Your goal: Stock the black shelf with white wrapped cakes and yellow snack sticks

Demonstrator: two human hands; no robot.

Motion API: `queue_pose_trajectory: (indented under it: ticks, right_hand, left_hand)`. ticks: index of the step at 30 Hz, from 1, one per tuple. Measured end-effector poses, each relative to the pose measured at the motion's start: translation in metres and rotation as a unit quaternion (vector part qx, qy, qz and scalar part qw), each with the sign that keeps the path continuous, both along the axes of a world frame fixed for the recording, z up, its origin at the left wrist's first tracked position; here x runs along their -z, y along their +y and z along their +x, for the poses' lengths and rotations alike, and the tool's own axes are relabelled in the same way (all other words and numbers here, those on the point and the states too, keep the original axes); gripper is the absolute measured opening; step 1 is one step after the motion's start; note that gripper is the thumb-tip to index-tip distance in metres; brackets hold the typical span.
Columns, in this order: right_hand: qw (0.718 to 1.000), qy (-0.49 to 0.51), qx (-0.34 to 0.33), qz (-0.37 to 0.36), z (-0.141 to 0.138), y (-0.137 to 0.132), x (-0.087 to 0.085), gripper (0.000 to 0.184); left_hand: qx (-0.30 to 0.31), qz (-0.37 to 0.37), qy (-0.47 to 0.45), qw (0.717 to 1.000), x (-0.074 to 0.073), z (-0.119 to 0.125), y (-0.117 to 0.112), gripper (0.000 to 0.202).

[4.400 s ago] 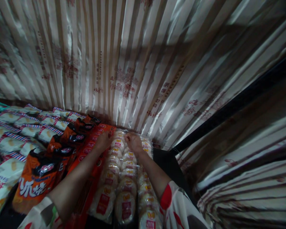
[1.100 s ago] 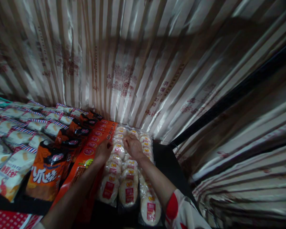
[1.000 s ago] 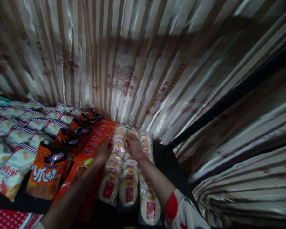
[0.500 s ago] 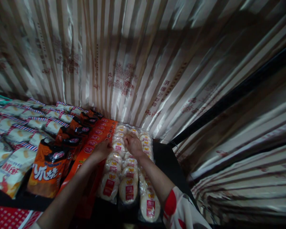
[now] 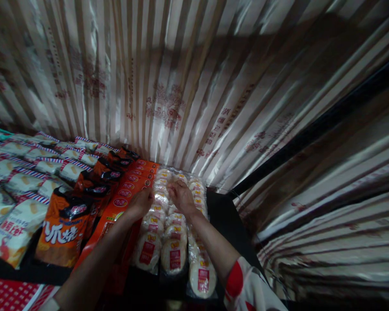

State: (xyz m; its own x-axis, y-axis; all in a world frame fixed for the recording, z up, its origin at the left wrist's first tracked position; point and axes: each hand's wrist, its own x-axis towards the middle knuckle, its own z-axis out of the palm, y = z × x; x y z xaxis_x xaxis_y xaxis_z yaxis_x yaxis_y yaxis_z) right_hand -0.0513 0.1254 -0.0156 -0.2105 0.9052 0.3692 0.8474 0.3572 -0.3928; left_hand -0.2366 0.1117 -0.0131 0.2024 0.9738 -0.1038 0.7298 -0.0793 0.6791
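Round white crackers in clear wrappers with red and yellow labels stand in three overlapping rows. My left hand is closed at the left edge of a cracker packet far along the left row. Across from it, my right hand is curled in a pinch at the same packet's right side, above the middle row. The fingertips are dim and partly hidden. Closer to me lie the front packets of the left row, the middle row and the right row.
Beside my left forearm are flat orange packs and orange-black snack bags. White snack bags fill the far left. A striped, printed curtain hangs behind the black table. A dark pole slants up on the right.
Both hands stay at nearly the same place, with only slight finger movement. The view has shifted a little, and the packets remain in their rows.
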Motion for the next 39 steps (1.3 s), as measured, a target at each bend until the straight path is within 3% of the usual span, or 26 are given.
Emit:
queue_pose_trajectory:
  ticks: [7,13,16,20,23,29,34,39]
  right_hand:
    - [0.998,-0.009,-0.060,-0.007,0.000,-0.019,-0.010,0.012]
    - [0.996,-0.050,-0.046,-0.054,-0.006,-0.026,-0.015,0.003]
    - [0.996,-0.060,-0.031,-0.062,-0.011,-0.026,-0.015,0.006]
    - [0.996,-0.064,-0.015,-0.051,-0.014,-0.027,-0.013,0.008]
    - [0.996,-0.069,-0.009,-0.059,-0.015,-0.027,-0.012,0.008]
    - [0.996,-0.066,0.007,-0.064,-0.016,-0.026,-0.010,0.008]
    - [0.997,-0.061,0.004,-0.055,-0.016,-0.027,-0.008,0.007]
    - [0.997,-0.055,0.005,-0.056,-0.016,-0.026,-0.008,0.007]
  left_hand:
    - [-0.009,0.032,-0.005,0.999,-0.005,0.005,-0.003,0.011]
    - [-0.010,0.079,-0.024,0.997,0.000,0.009,-0.001,0.011]
    - [-0.012,0.082,-0.036,0.996,0.000,0.009,0.000,0.011]
    - [-0.046,0.104,-0.014,0.993,-0.007,0.000,0.000,0.006]
    - [-0.075,0.071,0.014,0.995,-0.014,-0.011,-0.002,0.007]
    - [0.055,-0.016,0.042,0.997,-0.010,-0.025,-0.013,0.019]
    - [0.086,-0.035,0.019,0.996,-0.007,-0.031,-0.016,0.021]
    - [0.089,-0.092,-0.074,0.989,-0.001,-0.033,-0.017,0.023]
